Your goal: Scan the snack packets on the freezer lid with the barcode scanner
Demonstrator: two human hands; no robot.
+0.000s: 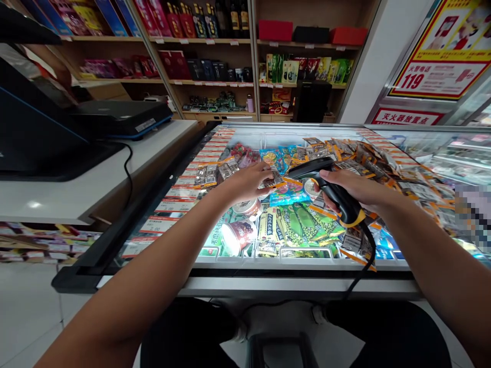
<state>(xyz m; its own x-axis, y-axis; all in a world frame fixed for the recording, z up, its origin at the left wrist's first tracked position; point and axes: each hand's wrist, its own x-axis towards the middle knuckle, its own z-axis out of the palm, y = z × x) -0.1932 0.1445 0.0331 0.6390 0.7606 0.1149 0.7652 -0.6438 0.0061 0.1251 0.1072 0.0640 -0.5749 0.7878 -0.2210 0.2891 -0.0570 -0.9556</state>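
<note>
At the far left, a black scale (pixel 120 117) is carried by the white desk (pixel 49 202), close to its right-hand edge. Then comes the freezer (pixel 291 286), its glass top lined with price labels (pixel 169 207) down the left edge, and a few small packets (pixel 206 175) are laid flat just inside that strip. On to the middle: one orange-edged packet (pixel 275 179) is pinched in the fingers of the left hand (pixel 247 181), above the glass. Just to its right a black scanner (pixel 341 198) is gripped by the handle in the right hand (pixel 355 186), nose turned toward that packet. Further right, a loose heap of similar packets (pixel 416 190) is spread toward the far right corner.

And the risks? The left-hand packets could be muddled with the heap if the gap between them were closed by a careless sweep. The pinched packet could be dropped, held as it is by so little. A neighbouring code could be caught instead if the scanner were tilted. Packets near the front edge could be dragged off by the cable (pixel 371 248).

As for what is hidden: a person at the upper left is mostly blocked by a dark machine (pixel 32 120); the packet's print cannot be read; its grip is partly covered by the left hand; the cable's lower end is lost beneath the freezer's front edge; and the right margin is blurred into blocks.
</note>
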